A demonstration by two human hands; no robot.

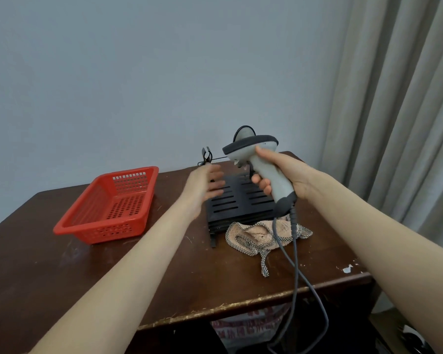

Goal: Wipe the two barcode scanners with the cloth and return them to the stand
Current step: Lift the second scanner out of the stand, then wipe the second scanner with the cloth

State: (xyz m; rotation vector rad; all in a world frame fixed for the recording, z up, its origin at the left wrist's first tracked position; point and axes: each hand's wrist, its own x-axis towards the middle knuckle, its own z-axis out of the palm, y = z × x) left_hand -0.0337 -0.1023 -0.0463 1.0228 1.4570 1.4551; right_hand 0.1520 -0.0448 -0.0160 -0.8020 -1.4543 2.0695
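Grey scanner [260, 166] gripped by its handle in the right hand [284, 175]; left hand [206, 185] open, empty, blurred.

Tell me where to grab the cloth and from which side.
Pinch the bunched pink middle of the cloth from above and the near side; it lies crumpled against the stand, and the scanner cable crosses its right part, so avoid that.
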